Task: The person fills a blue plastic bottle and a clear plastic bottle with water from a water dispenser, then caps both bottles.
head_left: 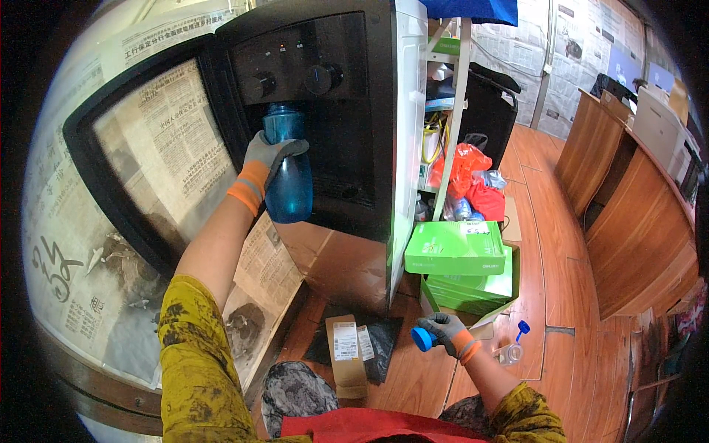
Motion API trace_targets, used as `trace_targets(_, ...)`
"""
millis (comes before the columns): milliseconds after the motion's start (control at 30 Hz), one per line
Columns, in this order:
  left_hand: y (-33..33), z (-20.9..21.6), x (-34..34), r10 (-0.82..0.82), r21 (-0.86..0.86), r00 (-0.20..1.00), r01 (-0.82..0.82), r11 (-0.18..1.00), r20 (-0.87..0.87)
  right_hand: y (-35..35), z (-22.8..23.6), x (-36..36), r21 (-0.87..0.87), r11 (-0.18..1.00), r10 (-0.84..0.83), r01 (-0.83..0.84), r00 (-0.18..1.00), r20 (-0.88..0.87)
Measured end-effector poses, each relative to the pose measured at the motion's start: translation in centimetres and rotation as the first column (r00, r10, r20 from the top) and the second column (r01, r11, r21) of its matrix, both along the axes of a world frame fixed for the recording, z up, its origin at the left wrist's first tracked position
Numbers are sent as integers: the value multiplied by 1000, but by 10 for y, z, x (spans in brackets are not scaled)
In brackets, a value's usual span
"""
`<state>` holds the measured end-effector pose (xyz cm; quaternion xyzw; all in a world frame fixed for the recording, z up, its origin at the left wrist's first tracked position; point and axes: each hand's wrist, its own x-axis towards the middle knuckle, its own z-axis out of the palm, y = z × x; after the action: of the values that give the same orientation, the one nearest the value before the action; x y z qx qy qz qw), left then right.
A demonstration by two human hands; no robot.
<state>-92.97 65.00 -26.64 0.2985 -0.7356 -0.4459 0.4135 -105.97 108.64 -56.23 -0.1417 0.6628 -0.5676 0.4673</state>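
Note:
My left hand (266, 159), in a grey and orange glove, is wrapped round a translucent blue water bottle (289, 193). The bottle stands nearly upright in the black recess of a water dispenser (360, 111), its open mouth just below the left of two tap knobs (258, 83). Whether water is running cannot be made out. Lower right, my gloved right hand (448, 331) grips a round blue bottle cap (422, 339), held above the wooden floor away from the bottle.
The dispenser's door (151, 148) hangs open at left. Green boxes (454, 248) are stacked right of the dispenser, below red plastic bags (473, 173). A flattened cardboard piece (347, 376) and a clear container (509, 354) with a blue top lie on the floor. Wooden desks (650, 236) stand far right.

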Motion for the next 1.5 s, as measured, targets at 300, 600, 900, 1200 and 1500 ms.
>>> trace_targets(300, 12, 6, 4, 0, -15, 1000, 0, 1000, 22, 4, -5, -3, -200, 970, 169, -135, 972, 164)
trace_targets(600, 14, 7, 4, -41, 13, 999, 41, 999, 13, 1, -9, -4, -132, 977, 171, -165, 985, 35)
trace_targets(900, 1, 1, 0, -43, 5, 999, 43, 999, -7, 1, -28, -10, -106, 987, 121, -124, 992, -32)
trace_targets(1200, -44, -2, 1, -5, -27, 993, 8, 1000, 121, 1, -19, -19, -397, 914, -20, 86, 986, 166)
trace_targets(1500, -18, 3, 8, -88, 71, 993, 82, 994, 74, 0, 6, -16, -354, 924, -2, 146, 926, 377)
